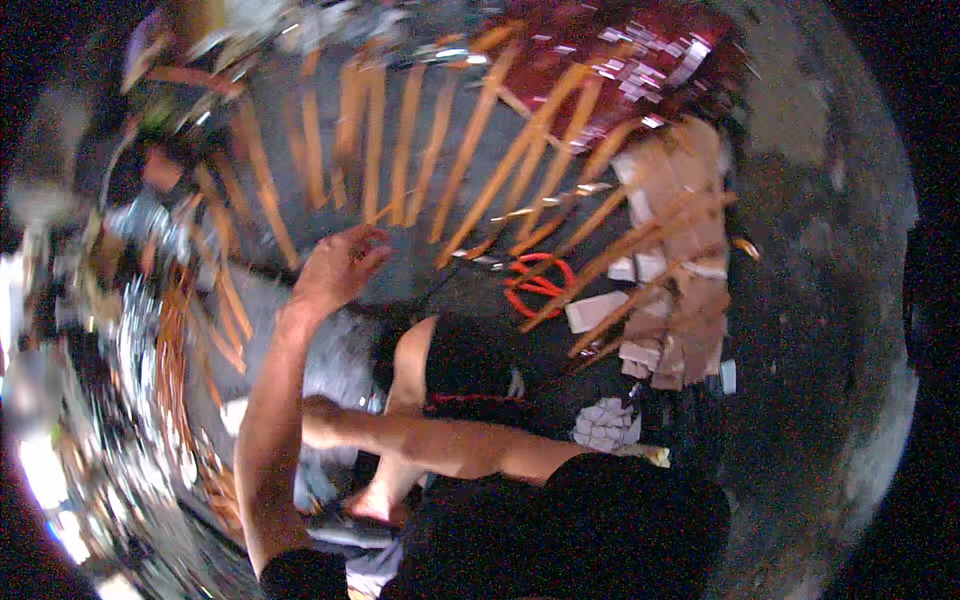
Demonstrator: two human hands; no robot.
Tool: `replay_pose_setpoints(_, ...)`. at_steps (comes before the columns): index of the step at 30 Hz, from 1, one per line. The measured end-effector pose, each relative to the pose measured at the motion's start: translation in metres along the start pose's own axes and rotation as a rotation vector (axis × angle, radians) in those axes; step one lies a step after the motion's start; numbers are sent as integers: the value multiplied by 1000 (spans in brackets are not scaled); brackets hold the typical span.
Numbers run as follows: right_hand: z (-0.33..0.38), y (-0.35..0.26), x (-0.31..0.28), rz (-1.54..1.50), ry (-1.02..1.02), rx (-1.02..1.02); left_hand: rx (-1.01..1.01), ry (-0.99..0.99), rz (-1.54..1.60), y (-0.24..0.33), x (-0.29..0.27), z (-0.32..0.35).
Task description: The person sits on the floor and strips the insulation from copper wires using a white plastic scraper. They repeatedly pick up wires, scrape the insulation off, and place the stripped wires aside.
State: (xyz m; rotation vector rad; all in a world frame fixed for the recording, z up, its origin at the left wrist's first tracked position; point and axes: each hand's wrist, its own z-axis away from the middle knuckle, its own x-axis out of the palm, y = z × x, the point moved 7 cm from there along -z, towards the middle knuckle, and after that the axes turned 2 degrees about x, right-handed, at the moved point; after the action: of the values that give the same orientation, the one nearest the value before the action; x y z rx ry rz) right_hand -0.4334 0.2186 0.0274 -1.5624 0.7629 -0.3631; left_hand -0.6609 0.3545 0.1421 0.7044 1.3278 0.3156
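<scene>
My left hand [343, 268] is stretched forward over a dark grey surface [345, 225], close to the near ends of several long orange-brown strips [372, 150] laid out in a fan. Its fingers are bent, with a gap between thumb and fingers, and nothing shows in them. Across my body lies my right forearm, and my right hand [325, 422] is beside the left forearm, which partly covers it. Its fingers are hidden, so what it holds, if anything, cannot be made out. Right of the strips' near ends is a pair of scissors with orange-red handles [540, 287].
Tan flat pieces [680, 260] lie in a row at the right, some strips across them. Behind is a shiny dark red sheet [625, 65]. A whitish block [597, 312] and a crumpled pale cloth [607, 424] sit nearer. More brown strips [172, 350] hang at left, blurred.
</scene>
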Motion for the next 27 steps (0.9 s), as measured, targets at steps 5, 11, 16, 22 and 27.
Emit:
replay_pose_setpoints(5,20,-15,1,342,-452,62,-344,427,76,-112,-118,199)
replay_pose_setpoints(11,19,-43,-13,447,-436,-9,-831,955,-179,-209,-184,493)
replay_pose_setpoints(16,21,-47,-4,522,-474,53,-893,1338,-83,-251,-125,700)
replay_pose_setpoints(22,18,-40,6,579,-524,64,-1352,976,-17,-303,-24,725)
replay_pose_setpoints(27,18,-26,-4,626,-488,54,-1372,931,-186,-335,-8,671)
